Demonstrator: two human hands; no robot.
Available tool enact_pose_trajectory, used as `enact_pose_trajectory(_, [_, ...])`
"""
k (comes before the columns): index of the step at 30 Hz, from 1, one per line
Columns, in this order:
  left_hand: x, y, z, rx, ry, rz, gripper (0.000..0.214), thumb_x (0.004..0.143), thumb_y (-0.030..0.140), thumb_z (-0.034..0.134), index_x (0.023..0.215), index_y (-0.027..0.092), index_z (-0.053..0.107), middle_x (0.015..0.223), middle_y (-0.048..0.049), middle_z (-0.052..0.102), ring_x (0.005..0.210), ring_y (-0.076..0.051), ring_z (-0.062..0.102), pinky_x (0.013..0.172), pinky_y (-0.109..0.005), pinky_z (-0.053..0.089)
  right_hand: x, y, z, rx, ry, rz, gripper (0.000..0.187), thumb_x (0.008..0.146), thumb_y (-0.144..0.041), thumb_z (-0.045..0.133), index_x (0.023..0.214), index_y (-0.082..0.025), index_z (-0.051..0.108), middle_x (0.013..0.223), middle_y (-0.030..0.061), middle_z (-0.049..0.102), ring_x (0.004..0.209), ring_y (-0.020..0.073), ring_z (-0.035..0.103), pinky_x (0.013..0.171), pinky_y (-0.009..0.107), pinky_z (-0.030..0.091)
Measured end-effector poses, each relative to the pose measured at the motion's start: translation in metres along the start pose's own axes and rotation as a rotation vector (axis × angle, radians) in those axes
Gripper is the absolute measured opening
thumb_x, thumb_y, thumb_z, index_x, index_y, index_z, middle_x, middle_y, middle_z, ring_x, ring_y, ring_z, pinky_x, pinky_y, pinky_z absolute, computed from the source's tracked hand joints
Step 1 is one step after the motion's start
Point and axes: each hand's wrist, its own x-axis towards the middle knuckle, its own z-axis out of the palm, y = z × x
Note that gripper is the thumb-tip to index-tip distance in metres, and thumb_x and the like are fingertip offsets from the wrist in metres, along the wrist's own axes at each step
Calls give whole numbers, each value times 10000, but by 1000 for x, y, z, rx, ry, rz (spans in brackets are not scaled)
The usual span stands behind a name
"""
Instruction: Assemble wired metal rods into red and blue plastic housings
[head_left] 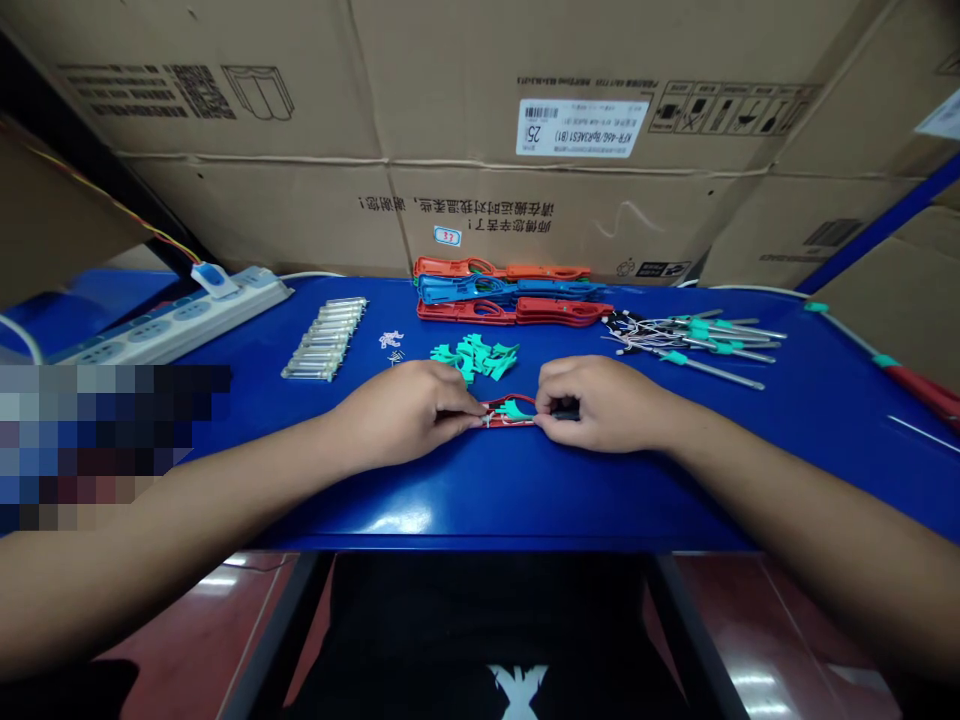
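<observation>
A red plastic handle-shaped casing (507,399) lies on the blue table in front of me, with a green plastic piece (514,408) and a pale thin wire or strip inside it. My left hand (421,408) pinches at the casing's left end, thumb and forefinger together. At the other end, my right hand (596,404) is closed, its fingertips on the casing. A dark part (566,409) shows between the right fingers; its kind is mostly hidden. Just beyond the casing lies a pile of loose green plastic pieces (480,356).
Stacked orange, blue and red casings (517,290) lie against the cardboard. Metal rods with green pieces and wires (709,340) are at right, clear tube-like parts (326,340) at left. Small pink pieces (391,340) lie between. A power strip (172,318) runs along the left.
</observation>
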Motion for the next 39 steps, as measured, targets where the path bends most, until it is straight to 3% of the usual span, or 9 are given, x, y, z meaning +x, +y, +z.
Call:
enact_pose_trajectory(7, [0,3,1,-4,-14,25,215,981,254,553,1079,202,737,946,-56,727,895,-178,668,824,-308,526,1,-2,0,37,-17,58,49,773,-161,650,756,-188,688,815,3,658,717,129,579,651,261,402])
enact_pose_trajectory(15, [-1,1,4,32,-55,77,319,1010,223,473,1210,260,718,891,-51,628,855,-175,610,777,-297,501,4,-5,4,42,5,129,82,794,-230,685,738,-182,649,784,4,640,683,121,554,623,252,380])
enact_pose_trajectory(20, [0,2,5,17,-63,53,311,1014,237,474,1201,253,721,886,-47,618,859,-172,608,768,-283,494,7,-7,8,72,32,162,32,757,-189,679,788,-183,681,784,1,631,693,121,552,640,246,399])
enact_pose_trajectory(26, [1,1,5,-22,-61,48,305,1014,245,481,1199,251,723,899,-48,630,863,-170,609,776,-288,497,12,-12,13,105,52,202,126,838,-243,628,813,-193,741,783,14,650,677,123,557,620,259,386])
enact_pose_trajectory(39, [3,4,5,-36,-72,6,277,1011,248,475,1148,234,715,959,-57,664,918,-186,630,825,-319,510,19,-13,14,180,-19,359,83,819,-280,683,814,-208,723,773,-8,678,657,117,571,592,255,407])
